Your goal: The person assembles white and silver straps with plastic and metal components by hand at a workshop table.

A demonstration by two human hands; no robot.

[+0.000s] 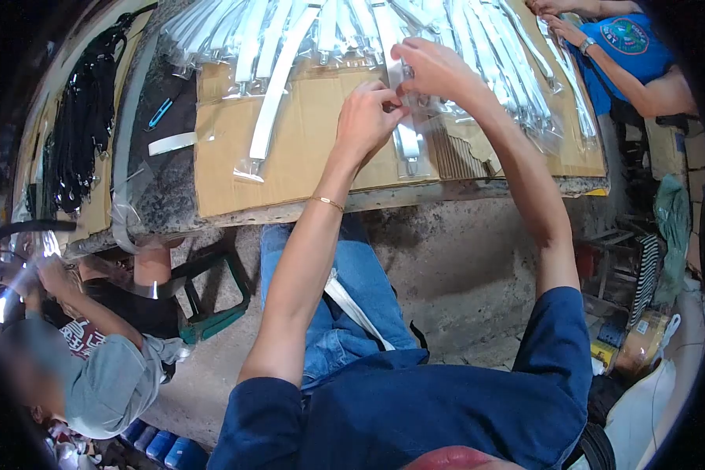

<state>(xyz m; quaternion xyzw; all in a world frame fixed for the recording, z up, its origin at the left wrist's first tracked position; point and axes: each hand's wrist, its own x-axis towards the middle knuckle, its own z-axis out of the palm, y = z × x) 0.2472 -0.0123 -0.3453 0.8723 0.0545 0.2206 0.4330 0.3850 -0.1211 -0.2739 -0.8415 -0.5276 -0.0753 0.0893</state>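
Observation:
A white strap with a metal clip, like a lanyard, lies in a clear plastic sleeve (406,142) on the cardboard before me. My left hand (366,121) is closed, its fingertips pinched at the sleeve's middle. Just above and to the right, my right hand (439,76) curls over the same sleeve with bent fingers at its edge; the exact grip is partly hidden. To the left lies another bagged white lanyard (272,110). Many more bagged lanyards (493,59) fan out along the far side of the table.
Brown cardboard (219,176) covers the tabletop. On its left are a blue cutter (160,114), a white strip (172,143) and hanging black lanyards (86,110). One person in grey (110,384) sits at lower left; another in blue (623,47) works at upper right.

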